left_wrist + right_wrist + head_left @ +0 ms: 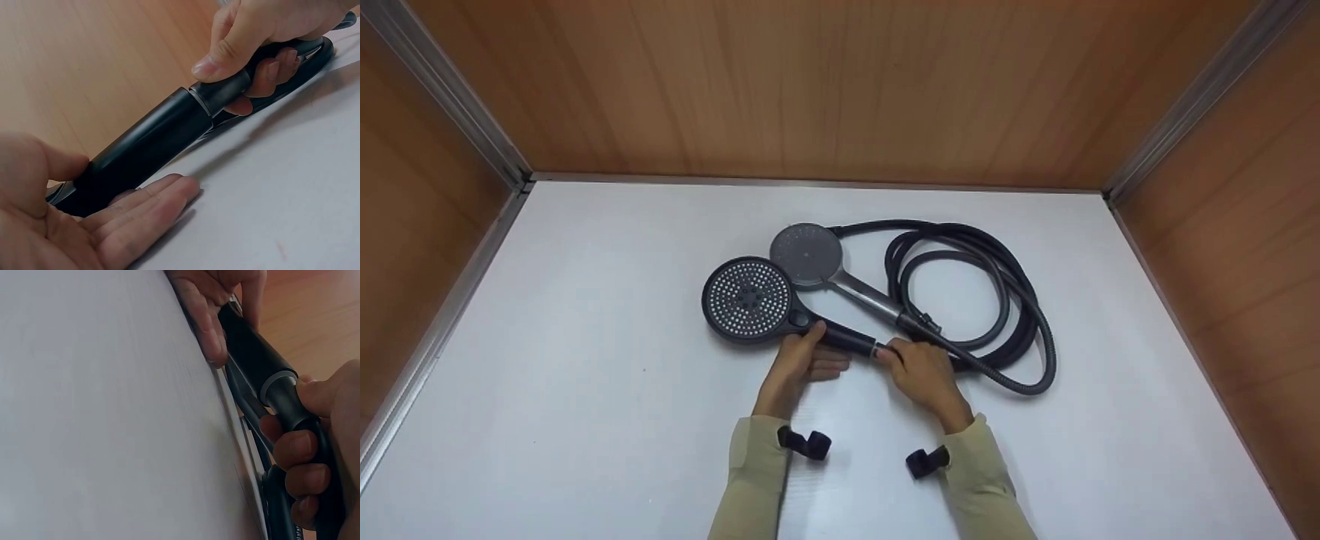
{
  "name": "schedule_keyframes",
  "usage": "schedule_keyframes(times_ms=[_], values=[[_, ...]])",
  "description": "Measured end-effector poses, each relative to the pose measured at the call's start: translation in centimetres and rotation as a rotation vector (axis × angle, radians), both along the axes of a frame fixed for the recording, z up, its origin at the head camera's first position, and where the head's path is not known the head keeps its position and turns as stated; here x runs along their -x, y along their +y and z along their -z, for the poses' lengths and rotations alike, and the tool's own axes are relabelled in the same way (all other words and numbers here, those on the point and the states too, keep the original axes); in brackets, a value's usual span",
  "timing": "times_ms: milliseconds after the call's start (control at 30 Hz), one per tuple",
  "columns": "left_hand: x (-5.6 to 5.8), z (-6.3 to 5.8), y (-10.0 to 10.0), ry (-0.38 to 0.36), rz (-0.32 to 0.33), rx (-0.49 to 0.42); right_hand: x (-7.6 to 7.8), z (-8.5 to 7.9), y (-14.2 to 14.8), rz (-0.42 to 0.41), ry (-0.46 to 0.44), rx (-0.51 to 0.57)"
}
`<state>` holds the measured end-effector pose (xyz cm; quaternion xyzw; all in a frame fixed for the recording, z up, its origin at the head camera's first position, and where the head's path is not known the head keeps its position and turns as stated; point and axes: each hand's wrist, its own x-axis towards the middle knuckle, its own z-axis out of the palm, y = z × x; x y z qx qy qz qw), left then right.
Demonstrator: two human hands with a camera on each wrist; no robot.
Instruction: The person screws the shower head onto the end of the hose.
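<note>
A black shower head [747, 298] lies at the centre of the head view, its nozzle face upward. My left hand [793, 365] holds it near the neck, thumb on top of the handle [149, 138] and fairly straight fingers beneath. With curled fingers and thumb, my right hand [926, 373] grips the black hose connector [284, 402] at the handle's lower end. A thin light ring shows where connector and handle meet. Part of the hose is hidden inside my right fist.
A grey shower head [806, 255] lies just behind the black one, its handle [870, 298] pointing right. Coiled dark hose [1024, 289] spreads to the right. Wooden panels [840, 90] with metal edging border the white tabletop [570, 360].
</note>
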<state>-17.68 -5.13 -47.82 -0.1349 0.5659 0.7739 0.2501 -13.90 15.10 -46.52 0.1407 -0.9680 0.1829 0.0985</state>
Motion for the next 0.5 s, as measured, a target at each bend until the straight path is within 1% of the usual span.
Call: schedule_keyframes(times_ms=[100,267,333,500], values=[[0.17,-0.05,0.09,0.004,-0.003,0.025,0.10,-0.07,-0.02,0.001,-0.010,-0.013],[0.47,-0.10,0.39,-0.017,-0.047,0.027,0.32,-0.30,0.03,0.008,-0.013,-0.026],[0.48,-0.15,0.50,-0.033,-0.066,0.024,0.31,-0.31,0.09,0.003,-0.019,-0.026],[0.11,-0.09,0.54,-0.017,-0.077,0.018,0.19,-0.24,0.22,-0.033,-0.035,-0.024]])
